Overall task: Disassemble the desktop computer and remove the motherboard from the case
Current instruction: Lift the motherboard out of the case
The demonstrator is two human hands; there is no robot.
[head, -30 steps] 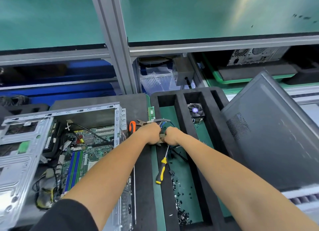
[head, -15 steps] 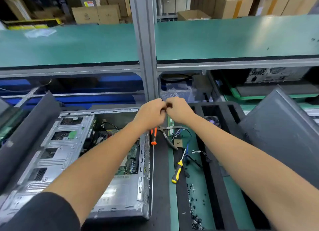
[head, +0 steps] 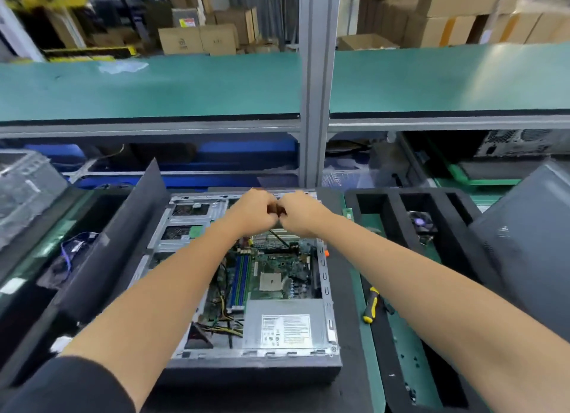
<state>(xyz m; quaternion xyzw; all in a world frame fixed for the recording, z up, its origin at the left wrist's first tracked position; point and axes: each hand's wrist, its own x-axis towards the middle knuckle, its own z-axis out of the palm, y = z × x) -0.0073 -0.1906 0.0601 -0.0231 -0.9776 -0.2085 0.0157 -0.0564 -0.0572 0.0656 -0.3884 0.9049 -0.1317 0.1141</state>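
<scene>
The open desktop case (head: 253, 355) lies flat on the bench in front of me. Inside it sit the green motherboard (head: 277, 264) with blue memory slots (head: 240, 283) and a grey power supply (head: 283, 323). My left hand (head: 253, 212) and my right hand (head: 303, 213) meet, fists together, above the far end of the case. Between them they grip a small dark tool (head: 274, 209). Its thin dark shaft (head: 280, 238) slants down toward the board. What kind of tool it is stays hidden by the fingers.
A yellow-and-black screwdriver (head: 371, 304) lies on the green mat right of the case, and an orange handle (head: 326, 253) shows at the case's right wall. A black foam tray (head: 385, 212) holds a fan (head: 421, 224). Grey side panels lean at right (head: 524, 243) and left (head: 123, 227).
Both hands left the tool tray on the right, came together and moved left and up over the case. My view swung left, so the case now sits in the middle.
</scene>
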